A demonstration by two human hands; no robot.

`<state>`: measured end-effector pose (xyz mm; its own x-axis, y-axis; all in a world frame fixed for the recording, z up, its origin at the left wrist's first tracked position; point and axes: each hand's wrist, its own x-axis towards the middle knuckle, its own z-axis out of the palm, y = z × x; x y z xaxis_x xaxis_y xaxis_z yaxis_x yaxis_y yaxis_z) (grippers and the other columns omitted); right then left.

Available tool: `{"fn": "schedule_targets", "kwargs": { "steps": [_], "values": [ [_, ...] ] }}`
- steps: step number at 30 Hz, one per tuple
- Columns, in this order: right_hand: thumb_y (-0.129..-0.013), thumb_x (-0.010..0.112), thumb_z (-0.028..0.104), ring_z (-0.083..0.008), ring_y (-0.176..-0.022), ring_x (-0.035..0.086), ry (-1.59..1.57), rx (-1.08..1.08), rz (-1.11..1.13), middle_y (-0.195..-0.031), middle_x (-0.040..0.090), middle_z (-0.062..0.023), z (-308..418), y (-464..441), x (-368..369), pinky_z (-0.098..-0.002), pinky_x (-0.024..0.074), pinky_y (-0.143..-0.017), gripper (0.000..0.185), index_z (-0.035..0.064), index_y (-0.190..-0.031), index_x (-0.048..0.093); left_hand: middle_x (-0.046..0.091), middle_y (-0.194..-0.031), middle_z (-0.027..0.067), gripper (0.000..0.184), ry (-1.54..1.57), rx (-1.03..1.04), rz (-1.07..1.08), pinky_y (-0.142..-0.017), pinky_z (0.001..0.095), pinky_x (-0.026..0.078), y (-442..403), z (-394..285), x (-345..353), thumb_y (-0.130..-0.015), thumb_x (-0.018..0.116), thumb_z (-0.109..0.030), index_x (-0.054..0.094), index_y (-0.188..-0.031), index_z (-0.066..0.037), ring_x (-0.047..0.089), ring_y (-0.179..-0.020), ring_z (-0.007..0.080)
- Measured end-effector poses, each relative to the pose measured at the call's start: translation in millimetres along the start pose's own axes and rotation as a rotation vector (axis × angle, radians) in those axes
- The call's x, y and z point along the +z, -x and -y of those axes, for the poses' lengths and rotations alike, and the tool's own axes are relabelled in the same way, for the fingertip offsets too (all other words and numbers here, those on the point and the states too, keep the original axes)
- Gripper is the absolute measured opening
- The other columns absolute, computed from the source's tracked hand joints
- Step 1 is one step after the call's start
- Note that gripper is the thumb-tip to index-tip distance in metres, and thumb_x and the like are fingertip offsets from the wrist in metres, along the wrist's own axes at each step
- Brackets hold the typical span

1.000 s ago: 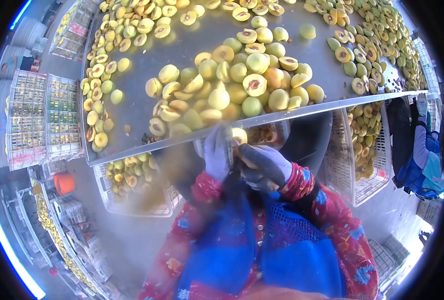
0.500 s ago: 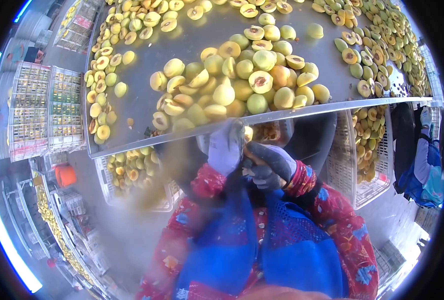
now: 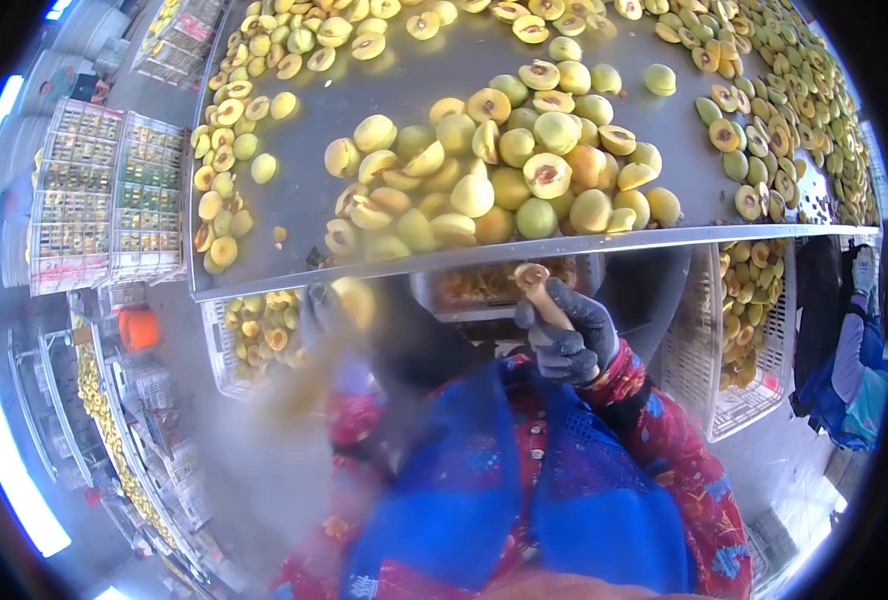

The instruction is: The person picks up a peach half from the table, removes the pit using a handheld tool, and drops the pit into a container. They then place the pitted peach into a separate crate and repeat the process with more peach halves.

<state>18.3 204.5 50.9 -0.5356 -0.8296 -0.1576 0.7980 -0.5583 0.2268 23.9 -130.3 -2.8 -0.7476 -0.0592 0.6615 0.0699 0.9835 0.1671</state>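
My right hand point(image 3: 576, 335), in a dark grey work glove, is closed round a short tool with a pale wooden handle point(image 3: 550, 306). The tool points up toward the table edge; its rounded head is light and brownish, too small to make out fully. My left hand point(image 3: 322, 308), gloved and smeared by haze, is over the left crate at the table's front edge. A yellow peach half point(image 3: 354, 302) shows at its fingers, apparently held. Just beyond the edge, a heap of peach halves point(image 3: 524, 175) lies on the metal table point(image 3: 304, 190).
Crates of peach halves stand below the table at left point(image 3: 264, 325) and right point(image 3: 739, 320). Between them is a crate with brownish scraps point(image 3: 494, 285). Stacked crates point(image 3: 104, 200) and an orange container point(image 3: 139, 328) are at left; another person's sleeve point(image 3: 849, 365) shows at far right.
My hands were together at the table edge and have parted. The left has moved left with the peach half; the right stays near the middle with the tool. The view has shifted slightly.
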Motion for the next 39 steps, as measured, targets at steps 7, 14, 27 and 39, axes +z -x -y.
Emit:
{"fn": "schedule_targets", "kwargs": {
  "steps": [7,14,27,39],
  "values": [
    [-0.100,0.042,0.041,-0.0110,-0.036,0.039,-0.033,-0.035,-0.196,-0.057,0.047,-0.0003,8,-9,-26,-0.0241,0.0315,-0.034,0.030,0.0180,-0.117,0.053,0.061,-0.113,0.0200,0.044,0.055,-0.233,0.669,-0.090,0.0449,0.045,-87,-41,-33,-0.083,0.068,-0.029,0.058,-0.118,-0.004,0.058,-0.104,0.0379],
    [-0.100,0.046,0.036,-0.0118,-0.036,0.042,0.179,-0.145,-0.333,-0.060,0.053,-0.0025,1,0,-18,-0.0247,0.0310,-0.034,0.027,0.0184,-0.118,0.053,0.066,-0.092,0.0110,0.031,0.490,-0.227,0.741,-0.068,0.0279,0.051,-81,-21,46,-0.086,0.069,-0.025,0.060,-0.107,-0.004,0.064,-0.080,0.0162],
    [-0.098,0.052,0.034,-0.0097,-0.037,0.040,0.351,0.092,-0.316,-0.059,0.047,-0.0014,-22,-24,20,-0.0217,0.0291,-0.032,0.029,0.0062,-0.092,0.054,0.049,-0.132,0.0156,0.043,1.199,-0.480,0.675,-0.102,0.0309,0.041,-41,-145,21,-0.103,0.039,-0.024,0.043,-0.135,0.005,0.049,-0.121,0.0200],
    [-0.096,0.053,0.015,-0.0267,-0.060,0.061,1.793,-0.579,-0.508,-0.073,0.062,-0.0132,-20,-15,15,-0.0370,0.0466,-0.056,0.017,0.0004,-0.103,0.052,0.059,-0.119,0.0161,0.041,2.042,-1.455,0.732,-0.087,0.0341,0.053,-74,-153,-9,-0.100,0.050,-0.027,0.043,-0.128,0.002,0.062,-0.106,0.0246]
  ]
}}
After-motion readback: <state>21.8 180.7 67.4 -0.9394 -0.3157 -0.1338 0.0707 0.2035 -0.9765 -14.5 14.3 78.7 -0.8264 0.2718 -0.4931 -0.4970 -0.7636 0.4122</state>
